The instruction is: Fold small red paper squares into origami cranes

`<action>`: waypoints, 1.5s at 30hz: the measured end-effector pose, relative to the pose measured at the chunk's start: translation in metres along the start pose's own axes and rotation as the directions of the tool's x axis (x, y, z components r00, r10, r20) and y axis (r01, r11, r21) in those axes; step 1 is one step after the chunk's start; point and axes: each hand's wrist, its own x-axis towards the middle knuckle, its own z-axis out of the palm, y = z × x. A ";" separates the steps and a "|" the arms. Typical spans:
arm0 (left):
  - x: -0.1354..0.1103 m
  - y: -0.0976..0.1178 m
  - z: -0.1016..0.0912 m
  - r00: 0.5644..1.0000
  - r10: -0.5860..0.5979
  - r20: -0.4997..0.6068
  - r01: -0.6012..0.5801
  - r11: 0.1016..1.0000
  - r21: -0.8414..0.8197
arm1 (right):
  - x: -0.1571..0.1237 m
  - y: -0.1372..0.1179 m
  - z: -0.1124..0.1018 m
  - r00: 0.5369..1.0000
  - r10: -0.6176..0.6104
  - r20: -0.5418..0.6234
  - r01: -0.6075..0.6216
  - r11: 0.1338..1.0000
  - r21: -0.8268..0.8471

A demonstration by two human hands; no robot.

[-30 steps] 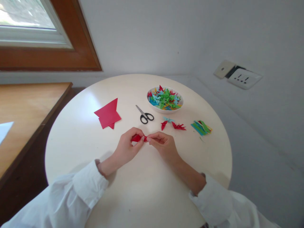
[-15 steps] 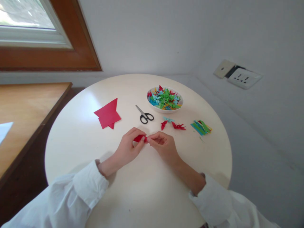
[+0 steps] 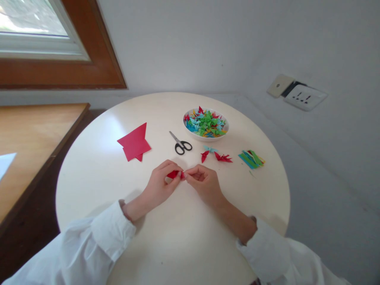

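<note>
Between my hands is a small folded piece of red paper [image 3: 172, 174], partly hidden by the fingers. My left hand [image 3: 162, 182] is closed on its left part, with thumb and fingers pinching it. At its right end, the thumb and fingertips of my right hand [image 3: 203, 182] are pinched on the paper. Just beyond the hands lie scissors [image 3: 181, 144] with black handles. Two folded red paper figures, one [image 3: 204, 156] close to the other [image 3: 223, 158], rest with a light blue one [image 3: 210, 149] past my right hand.
A white bowl [image 3: 204, 138] full of colourful folded paper figures stands at the back of the round white table [image 3: 178, 241]. Red paper sheets [image 3: 135, 143] lie at the left. Paper strips [image 3: 251, 159] in several colours are at the right. A wooden surface [image 3: 38, 130] adjoins on the left.
Both hands stay nearly in place on the red paper. Their fingertips have shifted very slightly, and a little less of the paper shows between them.
</note>
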 end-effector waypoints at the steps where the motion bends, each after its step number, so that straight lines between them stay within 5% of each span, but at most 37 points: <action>1: 0.000 0.000 0.000 1.000 -0.001 0.000 0.001 1.000 0.000 | 0.000 0.000 0.000 1.000 -0.002 0.001 0.002 1.000 0.000; 24: 0.000 -0.001 0.000 0.997 0.024 -0.073 -0.024 1.000 0.006 | 0.002 0.000 0.002 0.999 0.038 0.006 -0.039 0.970 0.241; 45: 0.000 -0.006 0.001 0.994 0.025 -0.109 -0.022 0.999 0.027 | 0.004 0.002 0.000 1.000 0.031 0.002 -0.030 0.974 0.226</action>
